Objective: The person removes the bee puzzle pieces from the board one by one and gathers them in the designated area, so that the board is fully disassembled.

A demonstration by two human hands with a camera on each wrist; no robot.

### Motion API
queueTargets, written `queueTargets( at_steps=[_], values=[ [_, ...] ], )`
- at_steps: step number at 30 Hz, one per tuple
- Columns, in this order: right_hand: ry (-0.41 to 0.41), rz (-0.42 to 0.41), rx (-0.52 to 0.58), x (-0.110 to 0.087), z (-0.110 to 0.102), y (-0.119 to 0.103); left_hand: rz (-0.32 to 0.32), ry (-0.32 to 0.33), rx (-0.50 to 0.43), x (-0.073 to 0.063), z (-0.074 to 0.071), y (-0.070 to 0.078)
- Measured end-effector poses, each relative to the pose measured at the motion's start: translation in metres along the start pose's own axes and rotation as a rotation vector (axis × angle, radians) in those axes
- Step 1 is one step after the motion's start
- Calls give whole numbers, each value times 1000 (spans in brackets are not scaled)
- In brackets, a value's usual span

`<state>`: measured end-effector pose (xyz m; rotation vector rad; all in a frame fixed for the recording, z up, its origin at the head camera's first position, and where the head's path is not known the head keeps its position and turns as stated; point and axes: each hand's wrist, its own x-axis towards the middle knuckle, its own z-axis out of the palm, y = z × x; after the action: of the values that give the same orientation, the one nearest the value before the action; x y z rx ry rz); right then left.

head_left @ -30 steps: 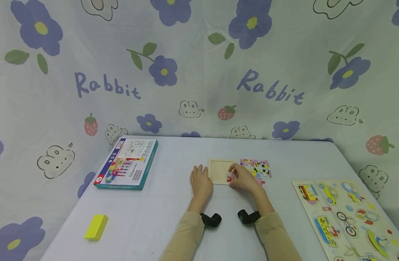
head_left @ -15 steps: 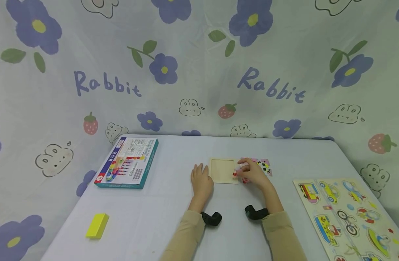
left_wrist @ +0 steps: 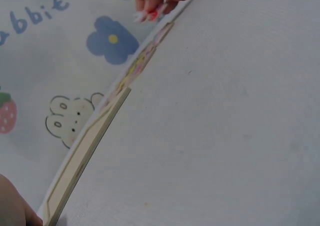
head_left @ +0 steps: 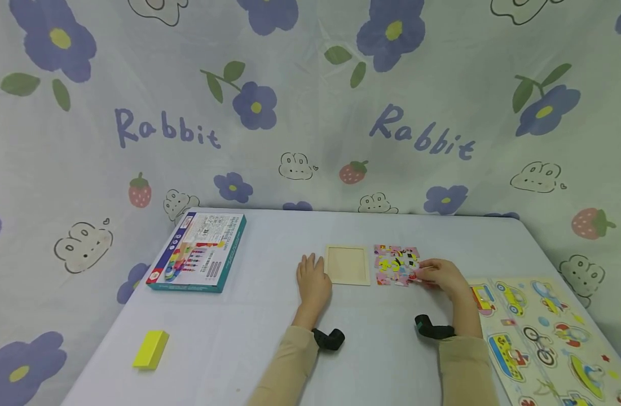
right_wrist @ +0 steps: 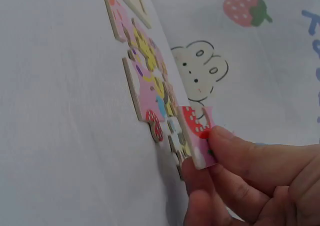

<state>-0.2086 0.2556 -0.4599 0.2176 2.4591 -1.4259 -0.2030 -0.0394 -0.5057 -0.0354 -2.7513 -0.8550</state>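
My left hand (head_left: 314,287) lies on the table with its fingers straight, fingertips along the left edge of a shallow wooden puzzle tray (head_left: 347,265). The tray's bare wooden base shows. To its right, several jigsaw pieces (head_left: 391,265) in pink, yellow, black and white lie grouped in a rough square. At the lower right of that group, my right hand (head_left: 444,277) pinches a jigsaw piece (right_wrist: 197,138) between thumb and fingers. The right wrist view shows this piece as pink with a red, white-dotted patch, held tilted up in front of the other pieces (right_wrist: 147,86).
A wooden board of vehicle pictures (head_left: 538,327) lies at the right, partly behind the right forearm. On the left are a flat boxed set (head_left: 201,254) and a yellow block (head_left: 150,350). A printed cloth (head_left: 310,113) hangs behind the table (head_left: 269,338).
My right hand has moved right, from the tray's lower right corner across the grouped pieces to their right side, carrying the pinched jigsaw piece. My left hand has stayed by the tray.
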Motion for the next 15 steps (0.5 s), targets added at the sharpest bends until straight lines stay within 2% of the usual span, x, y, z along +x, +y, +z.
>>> queueTargets(
  at_steps=[3,8,15],
  values=[
    [5,39,-71,-2,-4,4,2,1,6,1,1,-1],
    [48,90,-94,-4,-3,4,2,3,6,0,0,-1],
    [141,102,-175,-5,3,-3,2,1,-6,-1,-1,0]
  ],
)
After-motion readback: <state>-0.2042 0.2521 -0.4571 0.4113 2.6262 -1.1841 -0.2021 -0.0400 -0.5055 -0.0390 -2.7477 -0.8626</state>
